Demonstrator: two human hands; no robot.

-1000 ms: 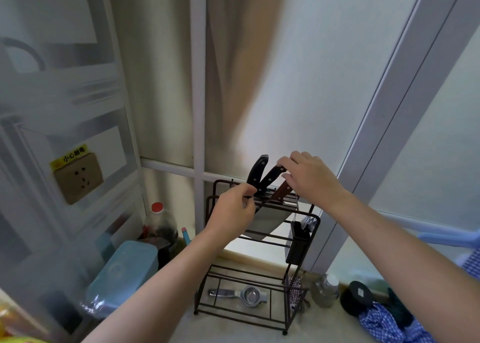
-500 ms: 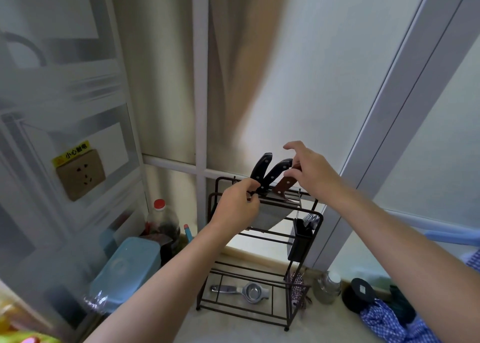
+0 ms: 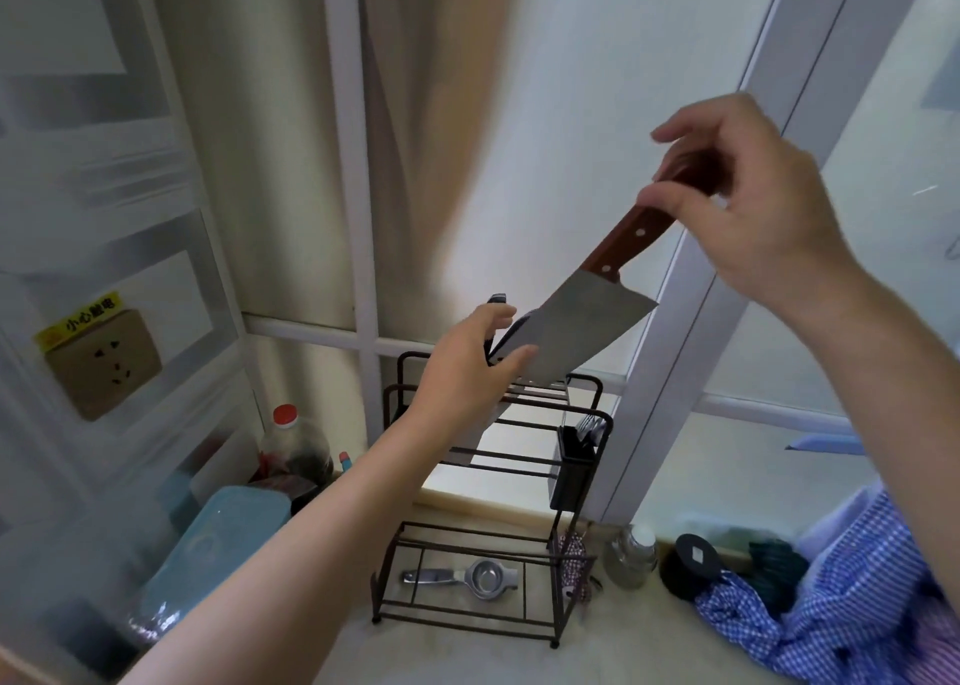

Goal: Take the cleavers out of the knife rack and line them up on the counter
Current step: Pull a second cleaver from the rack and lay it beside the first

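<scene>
- Cleavers are counted as three: one with a brown wooden handle (image 3: 631, 240), now lifted clear of the knife rack (image 3: 582, 414), and two with black handles (image 3: 496, 301) left standing in its top slots.
- A second ago the brown-handled cleaver was seated in the rack beside the other two; it has since been drawn up and out, and its broad blade (image 3: 576, 336) is now held tilted in the air just above the rack's top rail.
- The right hand (image 3: 748, 217) is closed on the upper end of the brown handle with thumb and lower fingers, while the index finger is left raised and free.
- The left hand (image 3: 467, 367) is half curled around the black handles, thumb and fingers bent towards them; whether they are firmly gripped cannot be told, as the handles are largely hidden behind the hand and the blade.
- The first removal is judged done; nothing has yet been laid on the counter (image 3: 467, 653), so the lining-up is not begun and two removals are left.
- Counted otherwise: one rack, one metal squeezer (image 3: 465, 578) on its bottom shelf, one black holder (image 3: 574, 469) hung on its right side, one red-capped bottle (image 3: 293, 443), one blue lidded box (image 3: 218, 544).
</scene>
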